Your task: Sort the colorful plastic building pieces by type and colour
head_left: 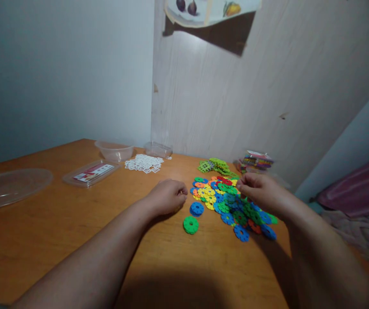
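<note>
Left hand (168, 196) curled, knuckles resting on desk (75, 231), beside blue disc (197, 209) and green disc (191, 225); contents not discernible. Right hand (257, 191) fingertips pinched over heap of coloured discs (228, 199); whether it grips one, cannot tell. Hands apart.

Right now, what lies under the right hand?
Under the right hand lie colourful discs on the wooden table. Those directly beneath its palm are covered.

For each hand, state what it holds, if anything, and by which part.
Left hand: curled shut on the table, contents hidden. Right hand: fingers pinched above the disc pile; whether they hold a disc cannot be told.
</note>
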`<state>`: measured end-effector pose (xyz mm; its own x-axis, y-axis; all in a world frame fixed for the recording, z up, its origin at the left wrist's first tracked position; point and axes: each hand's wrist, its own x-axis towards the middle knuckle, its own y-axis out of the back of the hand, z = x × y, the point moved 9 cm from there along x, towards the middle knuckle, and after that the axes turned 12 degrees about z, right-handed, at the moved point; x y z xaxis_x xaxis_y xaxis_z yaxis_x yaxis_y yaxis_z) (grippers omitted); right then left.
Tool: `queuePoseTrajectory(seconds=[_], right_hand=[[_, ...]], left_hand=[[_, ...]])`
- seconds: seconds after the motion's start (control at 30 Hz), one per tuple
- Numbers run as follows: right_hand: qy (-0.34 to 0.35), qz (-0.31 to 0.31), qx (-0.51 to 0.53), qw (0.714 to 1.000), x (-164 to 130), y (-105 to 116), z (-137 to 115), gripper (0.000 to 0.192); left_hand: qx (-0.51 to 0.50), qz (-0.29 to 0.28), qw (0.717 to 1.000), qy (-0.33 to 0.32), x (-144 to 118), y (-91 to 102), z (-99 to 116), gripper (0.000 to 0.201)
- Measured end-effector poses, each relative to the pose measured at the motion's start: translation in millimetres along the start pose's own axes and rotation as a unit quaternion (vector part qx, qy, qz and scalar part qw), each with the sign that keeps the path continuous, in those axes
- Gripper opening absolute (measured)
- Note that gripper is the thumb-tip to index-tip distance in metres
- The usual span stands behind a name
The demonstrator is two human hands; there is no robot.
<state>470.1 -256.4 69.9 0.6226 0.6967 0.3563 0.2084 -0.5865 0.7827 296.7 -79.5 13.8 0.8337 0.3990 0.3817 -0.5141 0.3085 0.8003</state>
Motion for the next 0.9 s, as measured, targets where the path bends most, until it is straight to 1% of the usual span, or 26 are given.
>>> queuePoseTrajectory(seconds=[0.07, 0.13, 0.23, 0.3, 0.37, 0.47, 0.6, 0.67, 0.77, 0.83, 0.9], right_hand=[[0.007, -0.001, -0.020, 1.000, -7, 4, 4, 0.016], [0.005, -0.011, -0.014, 1.000, -19, -1, 13, 0.016], [-0.048, -0.021, 0.005, 0.999, -39, -15, 40, 0.019], [-0.083, -0.015, -0.023, 0.996, -50, -23, 58, 0.025], [-0.095, 0.000, -0.072, 0.993, -56, -28, 68, 0.033], [-0.091, 0.022, -0.132, 0.987, -59, -31, 70, 0.039], [-0.095, 0.032, -0.138, 0.985, -59, -34, 68, 0.037], [-0.101, 0.043, -0.117, 0.987, -59, -35, 69, 0.037], [-0.116, 0.079, -0.013, 0.990, -57, -31, 69, 0.037], [-0.122, 0.093, 0.062, 0.986, -57, -29, 62, 0.036], [-0.136, 0.081, 0.121, 0.980, -60, -30, 50, 0.036]], left_hand=[[0.006, 0.002, 1.000, 0.002, 1, 0.9, -2, 0.020], [0.010, 0.001, 1.000, 0.006, 1, 1.8, -2, 0.022], [0.009, 0.005, 1.000, 0.005, 2, 3.2, 0, 0.023], [0.005, 0.007, 1.000, 0.007, 2, 3.4, 0, 0.022], [0.002, 0.009, 1.000, 0.009, 2, 3.2, 0, 0.021], [0.004, 0.015, 1.000, 0.009, 3, 3.7, -1, 0.021], [0.008, 0.011, 1.000, 0.018, 3, 2.6, -3, 0.022], [0.007, 0.012, 1.000, 0.019, 3, 2.1, -4, 0.022], [0.001, 0.020, 1.000, 0.022, 5, 1.7, -5, 0.023], [-0.004, 0.025, 0.999, 0.023, 5, 1.5, -6, 0.024], [-0.013, 0.025, 0.999, 0.020, 6, 1.4, -5, 0.024]])
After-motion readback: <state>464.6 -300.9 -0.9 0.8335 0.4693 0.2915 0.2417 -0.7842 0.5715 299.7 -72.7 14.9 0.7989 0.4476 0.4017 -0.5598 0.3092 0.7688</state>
